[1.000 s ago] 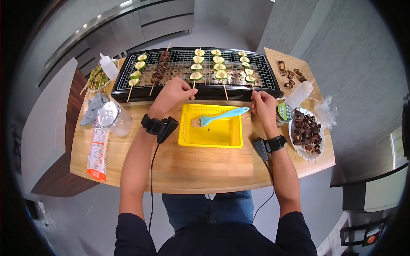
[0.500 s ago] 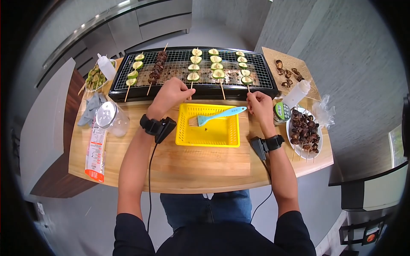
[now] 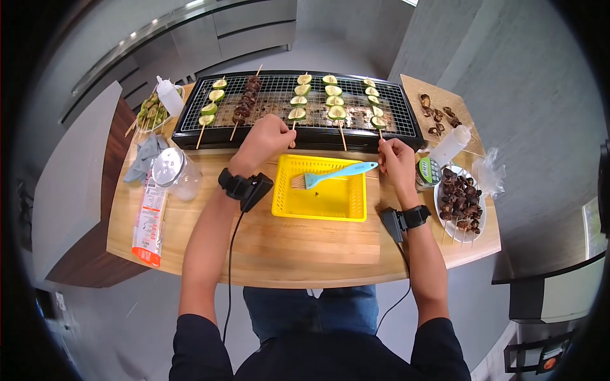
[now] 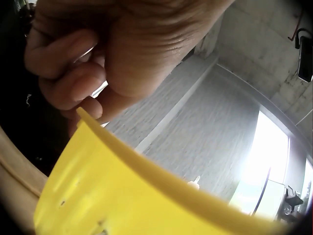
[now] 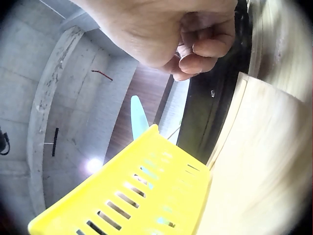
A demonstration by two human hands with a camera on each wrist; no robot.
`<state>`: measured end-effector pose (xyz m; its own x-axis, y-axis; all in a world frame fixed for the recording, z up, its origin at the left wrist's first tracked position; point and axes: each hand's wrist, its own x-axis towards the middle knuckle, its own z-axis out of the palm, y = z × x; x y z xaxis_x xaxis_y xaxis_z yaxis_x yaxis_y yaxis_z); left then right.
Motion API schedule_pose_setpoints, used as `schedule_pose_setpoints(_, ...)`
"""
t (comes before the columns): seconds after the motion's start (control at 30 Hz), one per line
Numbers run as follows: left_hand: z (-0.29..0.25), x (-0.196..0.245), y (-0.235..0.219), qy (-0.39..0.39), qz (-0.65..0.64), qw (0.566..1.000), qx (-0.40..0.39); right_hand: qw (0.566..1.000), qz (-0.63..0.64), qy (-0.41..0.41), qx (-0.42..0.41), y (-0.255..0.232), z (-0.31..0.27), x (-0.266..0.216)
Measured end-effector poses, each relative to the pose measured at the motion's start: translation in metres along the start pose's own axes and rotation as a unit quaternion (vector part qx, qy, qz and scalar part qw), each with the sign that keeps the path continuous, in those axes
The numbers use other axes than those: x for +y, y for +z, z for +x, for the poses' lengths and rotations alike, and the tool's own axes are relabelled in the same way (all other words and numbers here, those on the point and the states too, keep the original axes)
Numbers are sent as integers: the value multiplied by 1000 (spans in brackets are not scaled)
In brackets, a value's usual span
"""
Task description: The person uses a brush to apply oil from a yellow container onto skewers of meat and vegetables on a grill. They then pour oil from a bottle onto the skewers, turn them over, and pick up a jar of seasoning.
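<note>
In the head view my left hand (image 3: 265, 138) pinches the lower stick end of the middle zucchini skewer (image 3: 297, 114) at the grill's front edge. My right hand (image 3: 398, 164) pinches the stick end of the rightmost zucchini skewer (image 3: 377, 122). Both skewers lie on the wire grate of a black electric grill (image 3: 273, 137), with another zucchini skewer (image 3: 337, 112) between them. Curled fingers show in the left wrist view on my left hand (image 4: 112, 54), and in the right wrist view on my right hand (image 5: 181, 39); the sticks are mostly hidden there.
A yellow basket (image 3: 321, 214) holding a blue basting brush (image 3: 343, 170) stands between my forearms. Left are a glass jar (image 3: 184, 181), a squeeze bottle (image 3: 169, 96) and a seasoning packet (image 3: 149, 222). Right are a green-labelled jar (image 3: 428, 170), another bottle (image 3: 450, 146) and a plate of dark skewers (image 3: 483, 216).
The head view sways slightly left and then back right. Both hands keep their pinch on the stick ends, and the skewers stay on the grate.
</note>
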<state>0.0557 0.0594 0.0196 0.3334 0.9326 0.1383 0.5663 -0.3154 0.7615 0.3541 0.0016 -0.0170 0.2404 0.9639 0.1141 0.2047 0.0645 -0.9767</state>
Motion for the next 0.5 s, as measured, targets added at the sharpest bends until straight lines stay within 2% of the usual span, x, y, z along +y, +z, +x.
schedule_pose_setpoints(0.17, -1, -2, -2, 18, -11, 1000, -3, 1000, 22, 1, -4, 1, 0, -1)
schedule_pose_setpoints(0.47, -2, 4, -1, 14, 54, 998, 10, 1000, -1, 15, -16, 2, -1, -3)
schedule_pose_setpoints(0.5, -5, 8, -3, -2, 11, 1000, 5, 1000, -4, 15, -13, 2, -1, -3)
